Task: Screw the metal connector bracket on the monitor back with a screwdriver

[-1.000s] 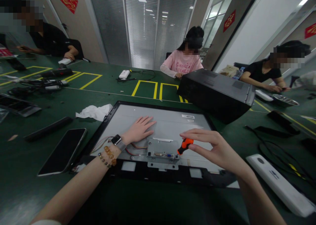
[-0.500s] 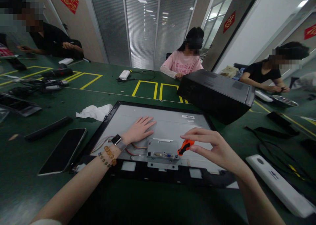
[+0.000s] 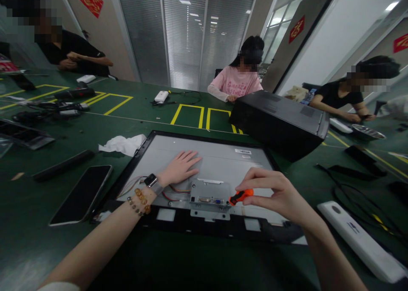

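A monitor panel (image 3: 216, 150) lies back side up on the table in front of me, with a metal port bracket (image 3: 208, 189) near its lower edge. My left hand (image 3: 181, 167) rests flat on the panel's grey back, fingers spread, just above the bracket and some thin wires. In my right hand (image 3: 270, 193) is a small orange and black screwdriver (image 3: 241, 195), pinched between thumb and fingers. It is tilted, with its front end at the right side of the bracket beside the blue port. The tip is too small to make out.
A large black casing (image 3: 277, 121) stands behind the panel to the right. A phone (image 3: 81, 195) and white tissue (image 3: 121, 145) lie left; a long white device (image 3: 358, 240) and cables lie right. Three people sit around the green table (image 3: 146, 108).
My right hand has shifted slightly, and the screwdriver now leans lower, closer to level. My left hand stays in place. The person at the far left has brought their hands together.
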A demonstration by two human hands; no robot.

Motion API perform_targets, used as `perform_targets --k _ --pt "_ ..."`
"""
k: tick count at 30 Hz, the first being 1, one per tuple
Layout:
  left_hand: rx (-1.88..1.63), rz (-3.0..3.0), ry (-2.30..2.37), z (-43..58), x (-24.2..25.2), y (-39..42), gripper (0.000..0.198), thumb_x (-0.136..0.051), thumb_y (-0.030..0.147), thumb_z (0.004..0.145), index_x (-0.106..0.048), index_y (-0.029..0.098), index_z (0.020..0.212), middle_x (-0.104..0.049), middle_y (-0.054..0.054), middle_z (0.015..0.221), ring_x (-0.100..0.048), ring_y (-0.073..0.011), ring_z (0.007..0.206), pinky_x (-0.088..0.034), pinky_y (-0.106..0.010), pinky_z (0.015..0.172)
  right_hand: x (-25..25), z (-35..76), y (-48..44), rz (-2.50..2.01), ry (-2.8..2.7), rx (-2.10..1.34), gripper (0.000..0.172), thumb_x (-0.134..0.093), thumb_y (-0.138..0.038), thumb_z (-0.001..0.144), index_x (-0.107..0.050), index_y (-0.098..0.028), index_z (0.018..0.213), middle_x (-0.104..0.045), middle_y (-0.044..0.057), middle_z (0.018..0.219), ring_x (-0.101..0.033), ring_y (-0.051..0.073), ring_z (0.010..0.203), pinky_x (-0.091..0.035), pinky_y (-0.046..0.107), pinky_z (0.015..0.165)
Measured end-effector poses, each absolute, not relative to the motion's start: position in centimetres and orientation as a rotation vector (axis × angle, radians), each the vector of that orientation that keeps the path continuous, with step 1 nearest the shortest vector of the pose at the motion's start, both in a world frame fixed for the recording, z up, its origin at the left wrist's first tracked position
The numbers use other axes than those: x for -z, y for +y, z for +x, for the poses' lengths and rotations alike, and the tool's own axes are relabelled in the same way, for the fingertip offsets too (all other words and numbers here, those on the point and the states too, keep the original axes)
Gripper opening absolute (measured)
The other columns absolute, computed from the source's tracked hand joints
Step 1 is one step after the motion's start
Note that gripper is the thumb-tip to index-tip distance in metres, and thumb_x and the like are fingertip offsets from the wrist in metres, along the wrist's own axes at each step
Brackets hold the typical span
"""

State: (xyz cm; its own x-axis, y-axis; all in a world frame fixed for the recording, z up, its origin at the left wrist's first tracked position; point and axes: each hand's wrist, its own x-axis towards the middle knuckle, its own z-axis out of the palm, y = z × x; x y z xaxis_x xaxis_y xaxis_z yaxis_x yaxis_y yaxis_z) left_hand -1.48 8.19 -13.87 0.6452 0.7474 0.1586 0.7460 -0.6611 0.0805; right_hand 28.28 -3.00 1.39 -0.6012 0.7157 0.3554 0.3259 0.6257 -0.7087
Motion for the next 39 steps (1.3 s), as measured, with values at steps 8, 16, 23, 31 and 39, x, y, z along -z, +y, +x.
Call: perform_targets --k 8,16,23,31,39 --pt "-0.311 2.853 1.284 -1.58 14.1 8.28 0.054 -0.032 0.057 0.102 -0.035 0.03 0.148 -0.03 -0.005 0.158 -0.03 -0.0266 0.142 -0.021 -0.045 0.115 -1.28 28.4 -2.68 -0.849 -2.209 -0.713 0.022 -0.071 -0.044 0.084 -0.079 -0.026 0.093 -0.067 0.004 0.082 -0.064 0.017 0.071 -0.051 0.028 0.064" --pt "-0.31 2.825 1.269 -1.52 13.77 8.13 0.055 -0.03 0.058 0.102 -0.037 0.028 0.148 -0.03 -0.006 0.158 -0.029 -0.0285 0.143 -0.021 -0.047 0.115 -1.47 28.69 -2.66 -0.932 -2.186 -0.73 0.025 -0.072 -0.04 0.085 -0.076 -0.024 0.103 -0.075 0.006 0.088 -0.069 0.02 0.081 -0.056 0.031 0.073" --pt "-0.303 2.851 1.28 -1.54 13.87 8.17 0.054 -0.032 0.057 0.102 -0.036 0.029 0.148 -0.031 -0.005 0.158 -0.029 -0.0274 0.143 -0.022 -0.046 0.115 -1.48 28.91 -2.74 -0.913 -2.263 -0.793 0.023 -0.061 -0.029 0.094 -0.073 -0.025 0.113 -0.074 0.007 0.108 -0.068 0.023 0.1 -0.055 0.036 0.087" --pt "-0.317 2.852 1.277 -1.52 13.87 8.17 0.054 -0.032 0.056 0.102 -0.035 0.029 0.149 -0.031 -0.005 0.157 -0.03 -0.0275 0.142 -0.022 -0.046 0.115 -1.66 28.55 -2.91 -0.869 -2.275 -0.816 0.028 -0.063 -0.029 0.093 -0.07 -0.03 0.12 -0.069 0.006 0.108 -0.065 0.02 0.098 -0.053 0.034 0.087" --pt "-0.331 2.842 1.266 -1.57 14.01 8.26 0.053 -0.032 0.056 0.102 -0.036 0.03 0.148 -0.032 -0.005 0.157 -0.031 -0.0272 0.142 -0.022 -0.046 0.115 -1.55 28.92 -2.77 -0.969 -2.25 -0.702 0.032 -0.061 -0.024 0.093 -0.067 -0.028 0.125 -0.073 0.006 0.11 -0.067 0.022 0.103 -0.053 0.036 0.09"
